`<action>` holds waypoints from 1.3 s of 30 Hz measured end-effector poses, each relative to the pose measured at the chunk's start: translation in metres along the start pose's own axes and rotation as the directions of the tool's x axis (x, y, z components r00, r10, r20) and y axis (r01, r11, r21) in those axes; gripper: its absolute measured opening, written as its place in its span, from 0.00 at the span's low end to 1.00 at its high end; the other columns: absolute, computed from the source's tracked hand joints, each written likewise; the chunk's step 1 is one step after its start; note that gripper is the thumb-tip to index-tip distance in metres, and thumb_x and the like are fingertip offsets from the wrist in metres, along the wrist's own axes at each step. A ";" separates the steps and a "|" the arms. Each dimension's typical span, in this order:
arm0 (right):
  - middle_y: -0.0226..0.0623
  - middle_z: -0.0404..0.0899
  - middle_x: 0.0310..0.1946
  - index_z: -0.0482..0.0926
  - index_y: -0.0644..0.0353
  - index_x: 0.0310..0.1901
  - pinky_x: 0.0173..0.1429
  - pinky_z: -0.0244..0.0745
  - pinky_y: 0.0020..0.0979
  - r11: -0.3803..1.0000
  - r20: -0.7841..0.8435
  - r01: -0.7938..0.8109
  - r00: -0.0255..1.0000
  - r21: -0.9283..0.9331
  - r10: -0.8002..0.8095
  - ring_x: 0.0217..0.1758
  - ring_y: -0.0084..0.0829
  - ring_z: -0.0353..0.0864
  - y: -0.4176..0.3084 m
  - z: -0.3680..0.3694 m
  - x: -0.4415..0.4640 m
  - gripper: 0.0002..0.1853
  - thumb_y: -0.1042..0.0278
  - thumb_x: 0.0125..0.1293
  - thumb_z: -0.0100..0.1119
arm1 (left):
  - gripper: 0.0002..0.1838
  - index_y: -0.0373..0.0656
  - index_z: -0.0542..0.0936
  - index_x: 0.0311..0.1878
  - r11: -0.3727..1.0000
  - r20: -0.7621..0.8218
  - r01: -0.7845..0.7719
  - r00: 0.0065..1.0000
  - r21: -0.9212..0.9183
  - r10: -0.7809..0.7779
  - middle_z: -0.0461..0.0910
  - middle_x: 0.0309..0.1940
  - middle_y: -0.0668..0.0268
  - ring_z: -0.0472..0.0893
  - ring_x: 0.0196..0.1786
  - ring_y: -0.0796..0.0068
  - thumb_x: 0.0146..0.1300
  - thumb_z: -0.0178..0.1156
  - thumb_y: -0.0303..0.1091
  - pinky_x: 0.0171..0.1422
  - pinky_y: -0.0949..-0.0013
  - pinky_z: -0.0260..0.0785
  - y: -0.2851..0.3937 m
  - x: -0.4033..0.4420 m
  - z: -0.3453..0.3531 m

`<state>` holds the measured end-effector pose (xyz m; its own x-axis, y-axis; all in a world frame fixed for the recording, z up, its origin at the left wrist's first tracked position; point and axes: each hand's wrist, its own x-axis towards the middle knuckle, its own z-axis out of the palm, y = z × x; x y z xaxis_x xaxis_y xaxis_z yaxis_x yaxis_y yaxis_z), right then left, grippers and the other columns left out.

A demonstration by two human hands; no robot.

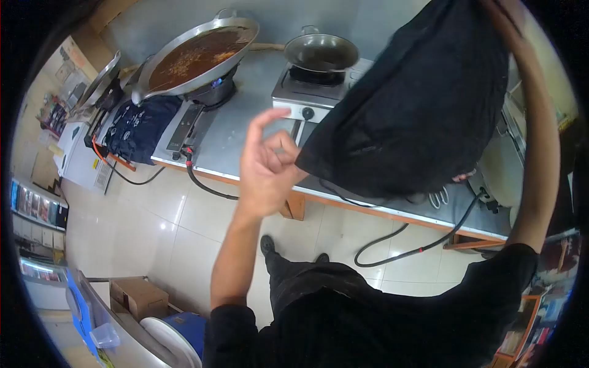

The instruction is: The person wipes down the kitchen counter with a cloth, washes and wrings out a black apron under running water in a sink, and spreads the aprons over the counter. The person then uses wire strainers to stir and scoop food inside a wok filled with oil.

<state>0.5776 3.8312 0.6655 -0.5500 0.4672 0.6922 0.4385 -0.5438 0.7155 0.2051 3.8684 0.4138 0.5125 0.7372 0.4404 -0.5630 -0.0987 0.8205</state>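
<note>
A large black cloth [423, 104] hangs spread between my two hands, above the right part of the counter. Its lower left corner is pinched by my left hand [270, 156], whose index finger sticks up while the others curl. At the upper right, my raised right hand [506, 21] grips the cloth's top edge; its fingers are partly hidden. A thin dark cord [343, 197] trails from the lower edge. Behind the cloth, part of the counter and stove is covered from sight.
A big wok [202, 58] of dark red-brown liquid sits over a lit burner [215, 86]. A smaller wok [321, 52] rests on a steel stove [310, 92]. Dark printed fabric [138, 126] lies at the counter's left. Gas hoses [399, 254] loop below the counter edge.
</note>
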 end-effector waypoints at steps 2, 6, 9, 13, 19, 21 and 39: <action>0.47 0.76 0.34 0.77 0.58 0.35 0.42 0.72 0.42 0.898 0.372 -0.225 0.925 0.378 0.075 0.39 0.44 0.78 -0.080 -0.010 0.021 0.09 0.69 0.64 0.46 | 0.33 0.38 0.62 0.59 0.997 -0.146 0.052 0.988 0.050 -0.044 0.70 0.26 0.71 0.75 0.30 0.83 0.48 0.58 0.09 0.36 0.79 0.69 -0.025 -0.014 -0.026; 0.50 0.81 0.29 0.76 0.51 0.45 0.37 0.76 0.47 0.762 0.591 -0.427 0.804 0.486 0.074 0.36 0.52 0.81 -0.251 0.046 0.022 0.10 0.64 0.66 0.47 | 0.27 0.38 0.66 0.53 0.954 -0.450 0.204 0.889 0.222 -0.085 0.70 0.27 0.72 0.75 0.29 0.83 0.49 0.59 0.11 0.37 0.79 0.70 -0.059 -0.046 -0.113; 0.54 0.80 0.28 0.78 0.55 0.40 0.35 0.77 0.49 0.571 0.650 -0.572 0.755 0.589 0.085 0.32 0.51 0.83 -0.391 0.046 0.039 0.10 0.66 0.60 0.49 | 0.22 0.39 0.66 0.51 0.865 -0.622 0.315 0.783 0.390 -0.005 0.71 0.28 0.69 0.79 0.33 0.78 0.54 0.57 0.11 0.37 0.77 0.75 -0.088 -0.069 -0.205; 0.54 0.80 0.27 0.76 0.59 0.41 0.41 0.75 0.54 0.140 0.704 -0.701 0.709 0.699 0.040 0.32 0.58 0.80 -0.581 0.056 0.034 0.11 0.64 0.65 0.46 | 0.13 0.39 0.68 0.47 0.891 -0.851 0.423 0.518 0.167 -0.086 0.72 0.28 0.66 0.80 0.29 0.76 0.60 0.57 0.21 0.33 0.73 0.77 -0.141 -0.088 -0.315; 0.51 0.77 0.48 0.72 0.63 0.54 0.55 0.71 0.43 -0.200 0.763 -0.756 0.644 0.624 -0.055 0.49 0.52 0.77 -0.647 -0.028 -0.022 0.21 0.70 0.58 0.59 | 0.13 0.36 0.72 0.43 0.614 -0.826 0.720 0.531 0.322 -0.190 0.73 0.24 0.65 0.78 0.25 0.74 0.63 0.60 0.35 0.27 0.74 0.70 -0.122 -0.057 -0.362; 0.48 0.79 0.45 0.77 0.63 0.46 0.54 0.72 0.40 -0.180 0.824 -0.806 0.563 0.564 0.058 0.47 0.48 0.79 -0.615 -0.063 -0.059 0.15 0.71 0.56 0.60 | 0.13 0.36 0.73 0.41 0.400 -0.672 0.623 0.740 0.672 -0.025 0.73 0.24 0.65 0.75 0.24 0.76 0.61 0.61 0.35 0.27 0.74 0.67 -0.118 -0.046 -0.360; 0.41 0.75 0.23 0.68 0.64 0.42 0.31 0.70 0.36 -0.300 0.945 -0.953 -0.066 0.035 0.320 0.25 0.32 0.76 -0.444 -0.206 -0.235 0.09 0.71 0.64 0.55 | 0.33 0.47 0.69 0.62 0.609 0.796 -0.519 0.469 0.599 -0.383 0.65 0.63 0.55 0.64 0.65 0.53 0.47 0.54 0.17 0.68 0.57 0.58 -0.301 0.136 -0.083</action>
<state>0.3655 3.8190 0.1654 0.8485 0.4539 0.2722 0.4174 -0.2577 -0.8714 0.3905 4.0535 0.1961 0.9720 -0.1484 0.1822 -0.2206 -0.8434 0.4900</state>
